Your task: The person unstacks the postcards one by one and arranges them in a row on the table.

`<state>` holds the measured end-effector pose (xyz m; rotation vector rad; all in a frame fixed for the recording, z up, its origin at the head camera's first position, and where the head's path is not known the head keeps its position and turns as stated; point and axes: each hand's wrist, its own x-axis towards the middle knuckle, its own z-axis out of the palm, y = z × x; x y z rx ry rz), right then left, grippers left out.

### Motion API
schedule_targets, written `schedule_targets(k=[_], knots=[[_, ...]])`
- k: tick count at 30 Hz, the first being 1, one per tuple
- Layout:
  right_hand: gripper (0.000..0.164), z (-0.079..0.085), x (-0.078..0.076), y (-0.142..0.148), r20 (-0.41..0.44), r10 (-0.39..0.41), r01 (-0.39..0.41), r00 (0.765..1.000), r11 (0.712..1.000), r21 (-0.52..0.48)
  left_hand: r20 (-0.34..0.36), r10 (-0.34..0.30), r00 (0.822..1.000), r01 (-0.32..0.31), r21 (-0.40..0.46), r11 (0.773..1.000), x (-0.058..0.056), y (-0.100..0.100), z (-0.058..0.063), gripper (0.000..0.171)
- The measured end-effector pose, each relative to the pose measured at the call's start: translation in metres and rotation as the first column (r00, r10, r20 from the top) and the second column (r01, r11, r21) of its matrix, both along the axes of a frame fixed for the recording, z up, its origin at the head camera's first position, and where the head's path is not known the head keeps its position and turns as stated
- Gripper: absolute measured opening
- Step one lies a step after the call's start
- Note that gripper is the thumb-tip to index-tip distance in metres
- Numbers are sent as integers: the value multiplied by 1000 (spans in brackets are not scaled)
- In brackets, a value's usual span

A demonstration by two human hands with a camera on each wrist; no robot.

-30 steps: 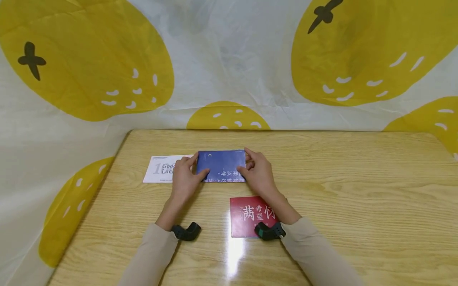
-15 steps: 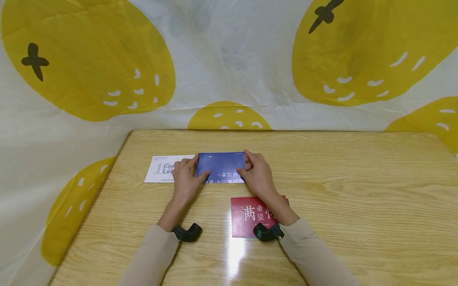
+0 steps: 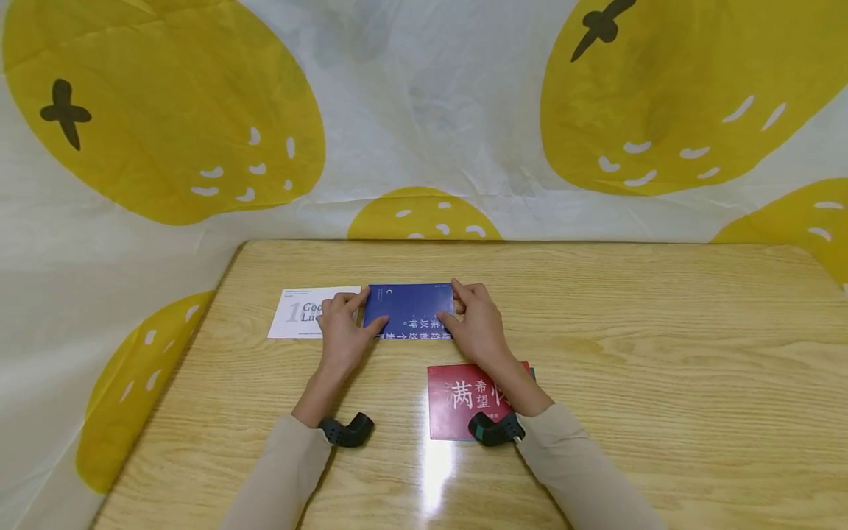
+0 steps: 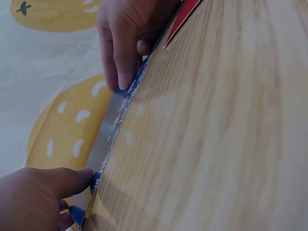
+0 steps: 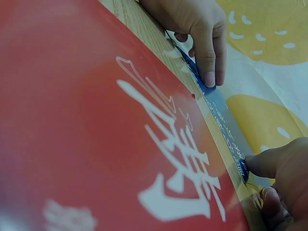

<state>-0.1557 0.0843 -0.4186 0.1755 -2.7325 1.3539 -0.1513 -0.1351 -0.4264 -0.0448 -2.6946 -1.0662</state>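
A dark blue card (image 3: 414, 305) with white characters and a small moon lies flat on or just above the table, between both hands. My left hand (image 3: 344, 324) grips its left end, thumb on top near the front edge and index finger at the far corner. At the right end my right hand (image 3: 478, 324) holds it the same way. A white "Good Luck" card (image 3: 298, 316) lies to the left, partly covered by the left hand. In front is a red card (image 3: 450, 412) with white characters, partly hidden under the right wrist.
A greenish edge (image 3: 533, 374) shows from under the red card. The wooden table (image 3: 662, 353) reaches far to the right. Behind it and on the left hangs a white cloth (image 3: 424, 110) with yellow fruit shapes. Both wrists wear black devices (image 3: 347, 430).
Over the second, the blue card's far edge has come down and slightly nearer, with both hands keeping hold of it. In the last half second hardly anything has moved.
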Motion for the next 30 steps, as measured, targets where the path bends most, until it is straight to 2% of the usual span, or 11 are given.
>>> schedule_targets(k=[7,16,23,30], knots=[[62,-2,0,0,-4,-3,4,1000,999,54,-12,-13,1000,12,-37,999,-1,0,-3,60],[58,-4,-2,0,-12,-2,3,1000,995,98,-23,-21,1000,20,-45,999,0,1,-2,55],[57,-3,-2,-1,-4,-1,2,1000,994,109,-32,-30,999,28,-50,998,0,0,-3,52],[57,-1,-2,-2,19,-1,-1,1000,994,110,-12,-28,1000,27,-58,998,0,-1,-4,50]])
